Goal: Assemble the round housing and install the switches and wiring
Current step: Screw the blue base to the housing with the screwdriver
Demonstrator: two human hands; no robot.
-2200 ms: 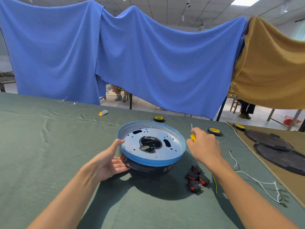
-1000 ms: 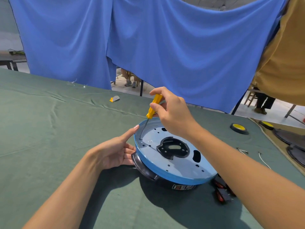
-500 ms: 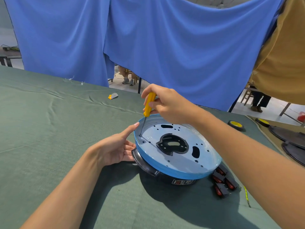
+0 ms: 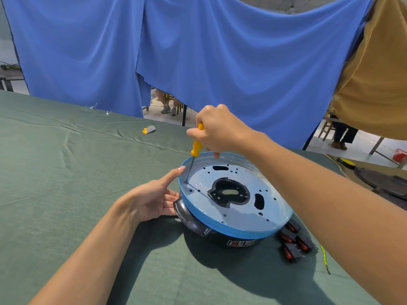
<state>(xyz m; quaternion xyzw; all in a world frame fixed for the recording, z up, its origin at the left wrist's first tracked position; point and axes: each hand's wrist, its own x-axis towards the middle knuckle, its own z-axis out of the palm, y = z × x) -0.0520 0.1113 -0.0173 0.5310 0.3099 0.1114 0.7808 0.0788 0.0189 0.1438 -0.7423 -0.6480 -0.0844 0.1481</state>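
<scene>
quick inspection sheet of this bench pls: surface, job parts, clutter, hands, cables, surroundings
surface: green cloth-covered table, wrinkled.
job's things: round black housing topped by a blue-rimmed perforated metal plate; yellow-handled screwdriver, tip down on the plate near its left rim; cluster of black-and-red rocker switches on the cloth right of the housing.
clutter: small yellow-and-grey piece farther back; dark round discs at the right edge.
hands: left hand open, fingers against the housing's side; right hand grips the screwdriver handle.
cables: thin yellow-green wire right of the switches.
surroundings: blue fabric drapes, tan drape, person's legs beyond.
</scene>
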